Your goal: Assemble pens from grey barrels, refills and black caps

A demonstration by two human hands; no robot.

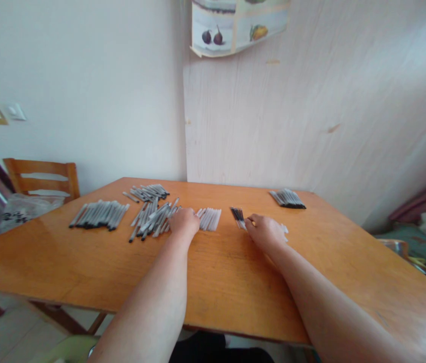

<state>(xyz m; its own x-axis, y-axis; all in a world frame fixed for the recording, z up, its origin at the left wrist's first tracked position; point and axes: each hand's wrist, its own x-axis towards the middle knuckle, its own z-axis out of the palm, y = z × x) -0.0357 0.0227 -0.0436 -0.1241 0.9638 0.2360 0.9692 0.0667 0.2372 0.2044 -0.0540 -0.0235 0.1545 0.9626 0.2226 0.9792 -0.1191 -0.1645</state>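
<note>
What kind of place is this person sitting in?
Probably a room in a home, though I can't be certain. A plain wooden table, a slatted wooden chair beside it and a fruit picture on the wall suggest that.

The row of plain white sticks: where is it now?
In the head view, the row lies on the brown wooden table, just right of the left hand and left of the dark-ended sticks by the right hand.

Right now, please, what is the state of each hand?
Left hand: between pen pile and white tubes; grip cannot be told.
Right hand: beside dark-ended pieces; grip cannot be told.
</note>
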